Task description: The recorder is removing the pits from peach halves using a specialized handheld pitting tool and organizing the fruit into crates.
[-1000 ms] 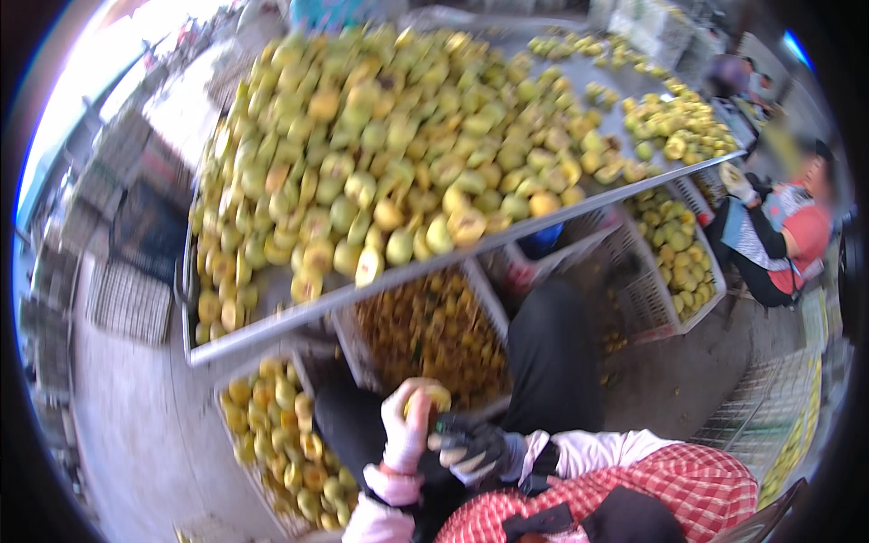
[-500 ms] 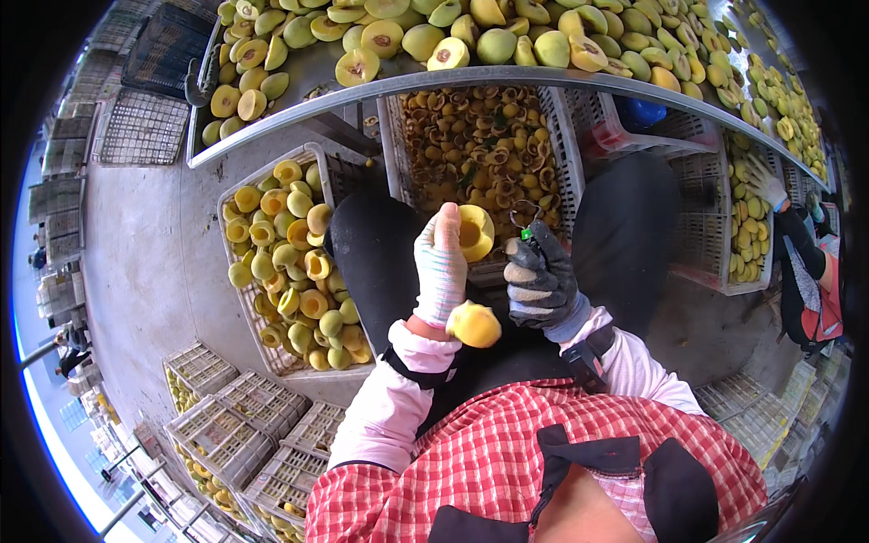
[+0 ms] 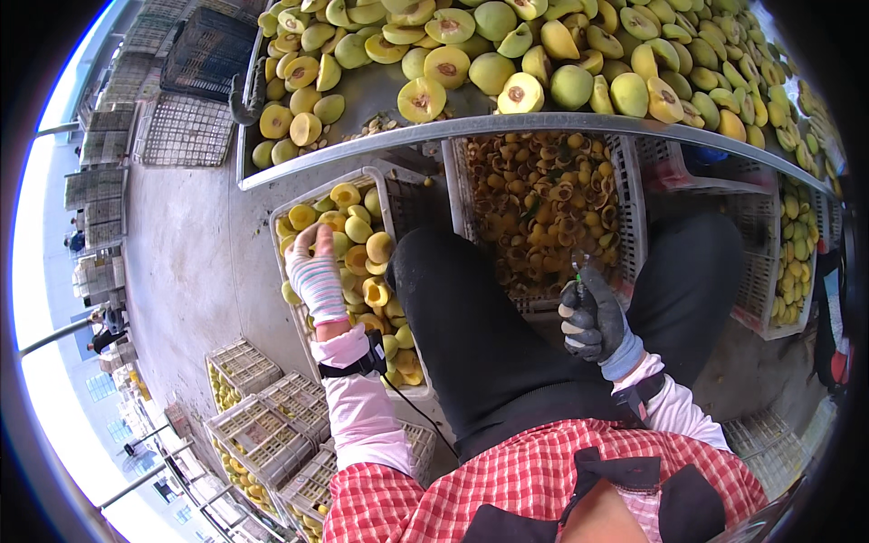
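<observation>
My left hand (image 3: 313, 270), in a pale striped glove, reaches over a crate (image 3: 291, 312) of hollowed yellow-green peach halves (image 3: 358, 230). Its thumb and fingers are apart, with no fruit visible between them. In a dark-coated glove, my right hand (image 3: 595, 317) is closed around a pitting knife (image 3: 579, 264), whose small metal loop points up and away from me. Beyond that loop, between my knees, stands another crate (image 3: 459, 185) full of brownish-yellow peach scraps (image 3: 534, 204).
A metal-edged table (image 3: 407, 138) piled with cut peaches (image 3: 423, 99) spans the far side. Stacked crates (image 3: 262, 425) stand at the near left, and a white crate (image 3: 185, 130) sits at the far left. Another fruit-filled crate (image 3: 769, 308) is on the right.
My left hand has moved left from in front of me to the crate, and the hollowed peach half it held has left it. My right hand still grips the knife. The view has shifted left.
</observation>
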Demonstrator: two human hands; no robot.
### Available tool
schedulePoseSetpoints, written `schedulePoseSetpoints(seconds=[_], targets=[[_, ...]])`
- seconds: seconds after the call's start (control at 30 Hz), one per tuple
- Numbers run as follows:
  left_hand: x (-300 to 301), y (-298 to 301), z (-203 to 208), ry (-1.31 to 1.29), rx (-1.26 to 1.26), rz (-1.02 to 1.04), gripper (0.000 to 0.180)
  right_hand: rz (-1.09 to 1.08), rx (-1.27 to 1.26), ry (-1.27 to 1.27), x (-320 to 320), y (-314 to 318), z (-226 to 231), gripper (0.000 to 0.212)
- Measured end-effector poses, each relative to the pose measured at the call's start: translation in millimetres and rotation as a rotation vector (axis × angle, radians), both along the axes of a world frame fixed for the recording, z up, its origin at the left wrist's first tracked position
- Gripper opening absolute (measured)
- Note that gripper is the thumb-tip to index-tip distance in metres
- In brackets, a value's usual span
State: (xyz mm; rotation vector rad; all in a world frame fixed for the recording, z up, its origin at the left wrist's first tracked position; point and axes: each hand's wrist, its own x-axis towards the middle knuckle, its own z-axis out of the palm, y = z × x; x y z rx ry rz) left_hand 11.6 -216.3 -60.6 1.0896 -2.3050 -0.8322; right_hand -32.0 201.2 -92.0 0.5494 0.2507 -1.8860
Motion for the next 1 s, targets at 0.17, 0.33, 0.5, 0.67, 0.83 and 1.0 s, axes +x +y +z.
schedulePoseSetpoints(seconds=[0.17,0.33,0.5,0.67,0.83,1.0], targets=[[-128,91,49,-0.456,-0.424,-0.33,0.047,0.023,0.203,0.002,-4,-16,-8,0.053],[-189,97,84,-0.569,-0.355,-0.212,0.066,0.056,0.221,0.078,-11,-15,2,0.051],[-220,73,33,-0.467,-0.473,-0.655,0.065,0.077,0.347,0.056,-10,-22,5,0.047],[-189,110,37,0.164,-0.022,-0.618,0.037,-0.043,0.638,0.444,-34,-19,46,0.037],[-99,215,81,0.224,0.944,-0.687,0.03,-0.126,0.935,1.437,-44,-33,81,0.03],[-67,239,60,0.374,0.959,-0.514,0.03,-0.133,0.969,1.653,-37,-33,91,0.02]])
